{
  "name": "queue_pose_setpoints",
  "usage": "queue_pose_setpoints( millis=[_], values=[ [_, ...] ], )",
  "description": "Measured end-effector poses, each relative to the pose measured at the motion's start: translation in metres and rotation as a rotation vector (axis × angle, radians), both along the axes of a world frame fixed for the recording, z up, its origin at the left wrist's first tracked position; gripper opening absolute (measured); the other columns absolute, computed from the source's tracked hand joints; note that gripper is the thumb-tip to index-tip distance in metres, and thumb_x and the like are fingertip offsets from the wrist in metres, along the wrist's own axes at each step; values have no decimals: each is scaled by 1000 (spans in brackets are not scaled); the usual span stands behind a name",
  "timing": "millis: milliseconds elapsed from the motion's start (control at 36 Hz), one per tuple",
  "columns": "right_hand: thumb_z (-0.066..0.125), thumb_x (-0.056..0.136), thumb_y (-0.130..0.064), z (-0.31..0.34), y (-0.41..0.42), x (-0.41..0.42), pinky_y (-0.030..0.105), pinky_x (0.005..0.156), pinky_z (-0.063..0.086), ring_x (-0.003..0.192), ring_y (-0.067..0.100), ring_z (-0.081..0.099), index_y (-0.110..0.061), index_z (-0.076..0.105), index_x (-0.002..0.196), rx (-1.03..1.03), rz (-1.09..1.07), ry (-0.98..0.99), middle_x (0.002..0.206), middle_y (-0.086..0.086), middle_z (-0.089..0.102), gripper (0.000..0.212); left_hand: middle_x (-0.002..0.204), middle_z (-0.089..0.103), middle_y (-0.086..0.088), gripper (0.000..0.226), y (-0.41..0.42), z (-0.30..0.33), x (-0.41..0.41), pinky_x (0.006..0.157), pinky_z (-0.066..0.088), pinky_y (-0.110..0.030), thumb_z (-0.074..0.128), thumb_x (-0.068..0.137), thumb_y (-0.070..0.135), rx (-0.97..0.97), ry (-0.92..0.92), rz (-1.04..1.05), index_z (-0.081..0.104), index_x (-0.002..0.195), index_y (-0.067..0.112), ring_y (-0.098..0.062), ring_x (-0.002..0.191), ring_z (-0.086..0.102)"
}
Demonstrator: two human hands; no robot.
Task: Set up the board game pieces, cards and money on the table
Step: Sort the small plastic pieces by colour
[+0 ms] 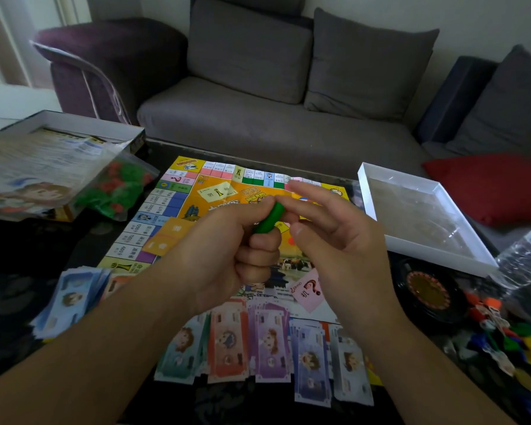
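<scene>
A grey sofa (258, 96) stands behind the dark counter (28, 246) where our game board (196, 191) lies flat. We hold a green piece (269, 219) above the board's middle: our left hand (227, 250) has its fingers curled round it, while our right hand (334, 228) pinches its upper end between thumb and forefinger, the other fingers loosely spread. Rows of paper money (267, 342) lie along the board's near edge, a bag of green and red pieces (117, 191) at far left, an open white box lid (423, 216) at right.
</scene>
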State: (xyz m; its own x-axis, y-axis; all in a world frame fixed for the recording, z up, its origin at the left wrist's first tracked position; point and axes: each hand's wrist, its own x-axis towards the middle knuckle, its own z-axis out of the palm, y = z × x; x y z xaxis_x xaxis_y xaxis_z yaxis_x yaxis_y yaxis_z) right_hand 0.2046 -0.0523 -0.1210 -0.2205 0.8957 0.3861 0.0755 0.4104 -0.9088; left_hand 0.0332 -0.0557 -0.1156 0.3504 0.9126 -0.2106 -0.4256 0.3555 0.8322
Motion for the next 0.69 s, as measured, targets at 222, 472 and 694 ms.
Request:
queue_pose_setpoints(
  millis=[222, 472, 694],
  values=[
    [64, 103, -15, -35, 17, -10, 8, 73, 52, 98, -12, 61, -31, 71, 110, -105, -135, -536, 105, -19, 70, 18, 56, 20, 7, 32, 13, -2, -28, 43, 12, -20, 54, 105, 42, -84, 300, 263, 61, 90, 15, -10, 43, 14],
    [70, 97, -29, -73, 13, -46, 40, 86, 59, 91, 16, 65, -23, 79, 106, 88, 25, -1006, 102, -2, 73, 15, 54, 21, 4, 16, 16, -1, -33, 40, 18, -19, 52, 98, 19, -61, 392, 396, 49, 83, 16, -13, 41, 14],
    [67, 96, -21, -73, 10, -54, 40, 79, 59, 89, 17, 65, -22, 78, 103, 103, -11, -964, 100, 0, 70, 13, 59, 34, 1, 26, 14, -7, -32, 44, 19, -22, 56, 107, 31, -1, 481, 371, 64, 97, 9, -13, 47, 22]
  ],
)
